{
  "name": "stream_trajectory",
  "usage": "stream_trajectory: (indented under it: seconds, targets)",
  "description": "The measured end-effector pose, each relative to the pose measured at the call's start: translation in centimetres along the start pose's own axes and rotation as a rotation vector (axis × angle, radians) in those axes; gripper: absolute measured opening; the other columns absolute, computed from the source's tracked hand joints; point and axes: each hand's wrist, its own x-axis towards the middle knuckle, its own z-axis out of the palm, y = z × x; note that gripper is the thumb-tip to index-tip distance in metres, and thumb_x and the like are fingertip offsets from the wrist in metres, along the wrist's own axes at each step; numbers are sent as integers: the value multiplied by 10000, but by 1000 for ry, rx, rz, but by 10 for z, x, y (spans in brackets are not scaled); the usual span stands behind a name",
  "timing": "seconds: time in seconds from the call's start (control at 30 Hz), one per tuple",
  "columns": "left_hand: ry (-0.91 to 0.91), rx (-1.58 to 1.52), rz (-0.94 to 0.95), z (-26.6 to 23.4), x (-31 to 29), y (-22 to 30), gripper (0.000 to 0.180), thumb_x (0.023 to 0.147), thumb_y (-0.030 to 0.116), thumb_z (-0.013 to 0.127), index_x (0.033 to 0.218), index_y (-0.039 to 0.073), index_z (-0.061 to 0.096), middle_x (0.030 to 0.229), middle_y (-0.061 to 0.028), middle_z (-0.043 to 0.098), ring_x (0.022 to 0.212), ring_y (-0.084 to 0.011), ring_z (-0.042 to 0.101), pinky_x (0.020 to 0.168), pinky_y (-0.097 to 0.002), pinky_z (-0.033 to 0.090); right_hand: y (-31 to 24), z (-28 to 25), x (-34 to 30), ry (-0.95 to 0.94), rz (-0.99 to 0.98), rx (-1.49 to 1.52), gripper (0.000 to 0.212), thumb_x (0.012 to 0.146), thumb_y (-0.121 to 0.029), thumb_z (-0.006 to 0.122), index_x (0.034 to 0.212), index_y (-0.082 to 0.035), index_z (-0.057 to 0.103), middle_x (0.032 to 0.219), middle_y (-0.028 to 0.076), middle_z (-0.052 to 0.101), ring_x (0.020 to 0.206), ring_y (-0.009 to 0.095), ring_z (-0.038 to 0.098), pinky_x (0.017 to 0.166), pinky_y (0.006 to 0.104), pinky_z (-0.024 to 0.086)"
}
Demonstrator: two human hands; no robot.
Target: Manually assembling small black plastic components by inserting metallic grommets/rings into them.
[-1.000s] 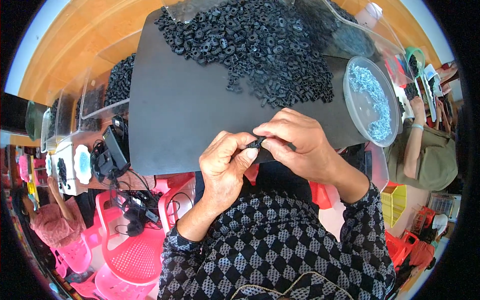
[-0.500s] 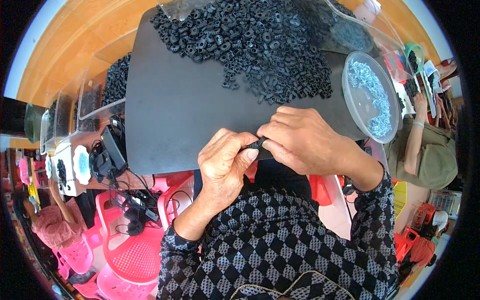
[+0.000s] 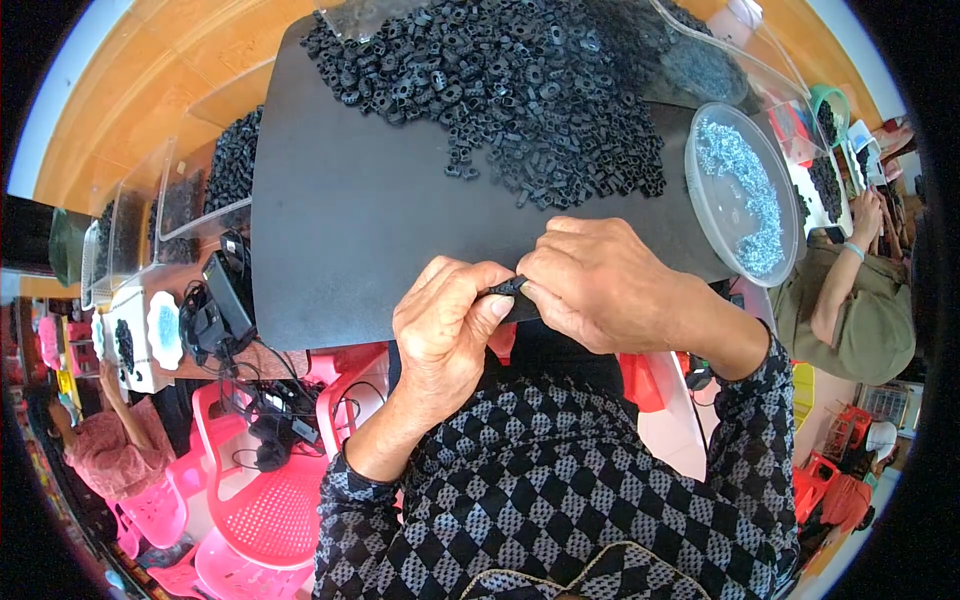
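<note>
Clock positions are referring to the narrow black plastic piece [image 3: 508,287] as the dial centre, with 12 o'clock pointing to the top of the view. The piece is spanning the gap between the two hands, appearing over the near edge of the dark grey work mat [image 3: 340,230]. Its finer details are being hidden by the fingers; whether it is consisting of one part or several joined parts cannot be told.

Left hand [image 3: 440,325]: positioned toward 8 o'clock; the thumb and index finger are pinching the 9 o'clock end of the piece, and the other fingers are curling inward.

Right hand [image 3: 600,285]: positioned toward 3 o'clock; the thumb and fingertips are gripping the opposite end, with the back of the hand facing up.

Surroundings:
- 12 o'clock: a pile of loose black plastic parts [image 3: 500,100] is covering the far portion of the mat.
- 2 o'clock: a round translucent tray [image 3: 720,210] is holding small pale-blue pieces [image 3: 765,230].
- 10 o'clock: a clear plastic bin [image 3: 205,217] is containing more black parts [image 3: 235,160].
- 9 o'clock: a black power adapter [image 3: 230,290] is resting beside tangled cables [image 3: 205,325].
- Between 7 and 8 o'clock: a pink plastic chair [image 3: 265,510] is standing below table level.
- 3 o'clock: a co-worker in an olive garment [image 3: 855,320] is sitting well apart.
</note>
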Motion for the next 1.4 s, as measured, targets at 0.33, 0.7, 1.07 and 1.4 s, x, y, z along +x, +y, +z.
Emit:
stream_trajectory:
  seconds: [0.33,0.7,1.07,1.4]
  targets:
    - [32,96,61,1,-4,0,162,736,24,692,880,-18,629,708,-86,583,627,-217,550,568,-306,440,0,11,-5,58,-52,-19,161,696,-120,652,711,-27,521,676,110,558,674,285,568,576,392,467]
    - [102,122,160,9,-7,-1,246,646,-112,649,881,-56,608,676,-114,583,538,-242,544,490,-327,428,-6,29,-11,225,-95,-117,160,663,-82,636,753,-24,517,677,93,488,631,240,510,539,348,452]
    - [115,202,207,13,-5,-4,216,660,-84,663,869,-60,616,655,-108,568,550,-234,548,487,-316,430,-2,33,-13,278,-70,-58,130,683,-69,616,716,-23,498,649,99,487,603,273,507,536,368,443]
    - [89,-343,-249,5,-8,-1,200,813,42,672,994,-38,649,833,-88,637,694,-130,594,635,-230,484,6,11,-11,284,-37,397,143,732,44,597,874,30,592,685,113,561,574,264,524,530,353,424]
